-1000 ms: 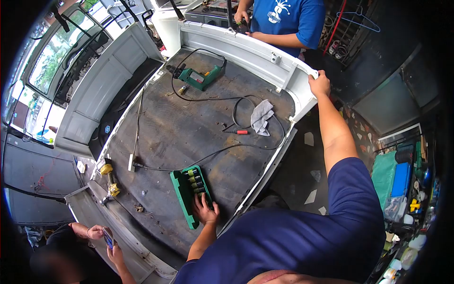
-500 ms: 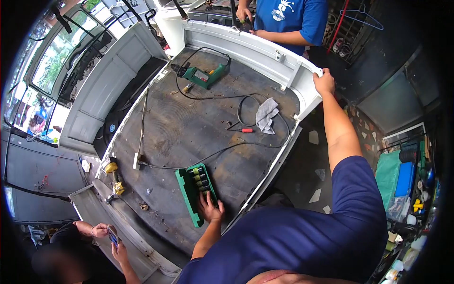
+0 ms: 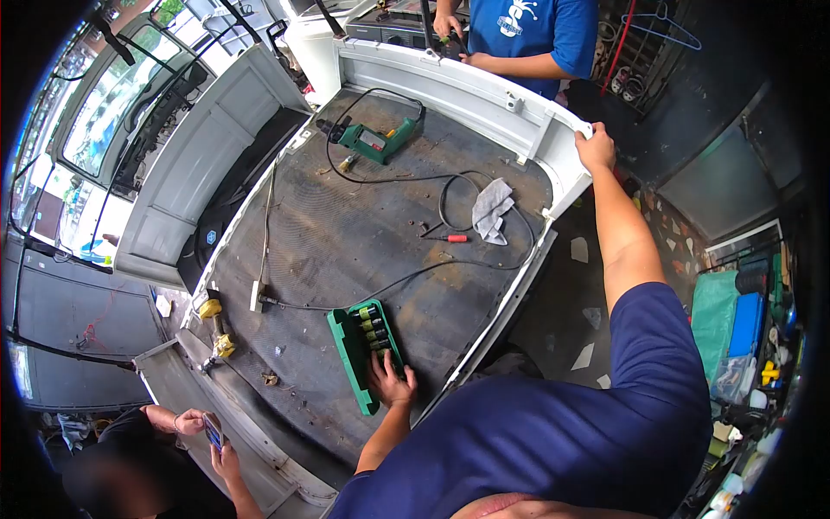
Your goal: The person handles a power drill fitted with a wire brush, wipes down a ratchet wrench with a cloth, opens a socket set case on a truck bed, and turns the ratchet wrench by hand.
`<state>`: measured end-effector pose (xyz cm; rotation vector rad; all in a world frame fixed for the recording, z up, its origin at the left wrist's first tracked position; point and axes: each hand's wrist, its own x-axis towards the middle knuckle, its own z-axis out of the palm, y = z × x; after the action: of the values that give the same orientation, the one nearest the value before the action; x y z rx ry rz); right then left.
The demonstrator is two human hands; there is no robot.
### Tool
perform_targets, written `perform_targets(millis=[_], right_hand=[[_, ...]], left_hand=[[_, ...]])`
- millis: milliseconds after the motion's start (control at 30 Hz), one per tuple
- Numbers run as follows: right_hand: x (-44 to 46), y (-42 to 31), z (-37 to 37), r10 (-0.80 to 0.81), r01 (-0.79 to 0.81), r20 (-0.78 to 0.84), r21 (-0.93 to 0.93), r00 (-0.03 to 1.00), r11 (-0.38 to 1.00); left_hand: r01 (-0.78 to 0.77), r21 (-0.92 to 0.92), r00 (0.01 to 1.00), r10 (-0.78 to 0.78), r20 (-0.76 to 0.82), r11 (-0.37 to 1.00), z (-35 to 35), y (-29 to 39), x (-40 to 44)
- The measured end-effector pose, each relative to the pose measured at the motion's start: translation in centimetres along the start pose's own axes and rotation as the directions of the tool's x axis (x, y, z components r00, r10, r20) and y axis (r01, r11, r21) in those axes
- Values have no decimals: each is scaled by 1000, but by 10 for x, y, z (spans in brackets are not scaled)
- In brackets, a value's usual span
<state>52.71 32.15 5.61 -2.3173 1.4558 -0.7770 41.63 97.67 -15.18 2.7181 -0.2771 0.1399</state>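
Observation:
My left hand point(image 3: 393, 381) reaches over the lower part of an open green socket case point(image 3: 352, 363). Its fingers are spread, with the tips inside the case and partly hidden. Several dark sockets point(image 3: 373, 325) with yellow-green bands stand in a row in the case's upper half. The case lies on the dark mat of a truck bed point(image 3: 346, 233). At the upper right my right hand point(image 3: 596, 149) is closed over the end of the white side panel point(image 3: 566, 160) of the bed.
On the bed lie a green corded drill point(image 3: 373, 138), a grey rag point(image 3: 492, 212), a red-handled tool point(image 3: 456, 238) and a yellow impact wrench point(image 3: 216, 329). A black cable loops across. One person in blue point(image 3: 532, 43) stands behind the panel; another holds a phone point(image 3: 213, 432).
The view has shifted slightly, so everything sits a little to the right. My left hand stays at the case, its fingers slightly moved. My right hand keeps its hold on the panel.

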Motion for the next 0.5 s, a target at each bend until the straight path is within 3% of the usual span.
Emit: perform_targets(millis=[500], right_hand=[[-4,-6,-9,13,-11,58,-37,998,999]], left_hand=[[-14,22,1000,14,-9,1000,-3,3,0]])
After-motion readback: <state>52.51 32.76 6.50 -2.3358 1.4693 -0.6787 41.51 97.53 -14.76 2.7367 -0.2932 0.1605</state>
